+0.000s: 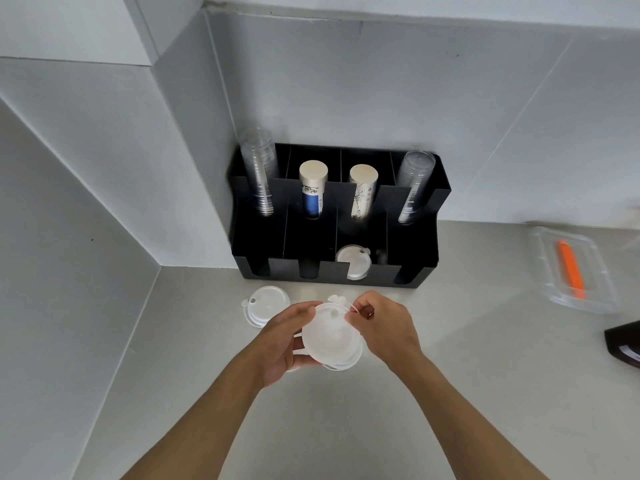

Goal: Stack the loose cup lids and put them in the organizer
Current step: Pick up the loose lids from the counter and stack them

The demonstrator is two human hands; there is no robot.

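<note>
A small stack of translucent white cup lids (333, 337) is held above the counter in front of me. My left hand (284, 341) grips its left edge from below. My right hand (384, 327) pinches the stack's upper right rim and its little plug tab. Loose lids (265, 304) lie on the counter just left of my hands. The black organizer (249, 244) stands against the wall behind them; a few lids (353, 263) sit in its third front slot from the left. Its other front slots look dark, and I cannot tell what is in them.
The organizer's back row holds two clear cup stacks (259, 174) at its ends and two paper cup stacks (312, 188) between them. At the right, a clear plastic tray (554, 271) holds an orange tool (571, 268). A dark object (623, 344) pokes in at the right edge. Walls close off the left and back.
</note>
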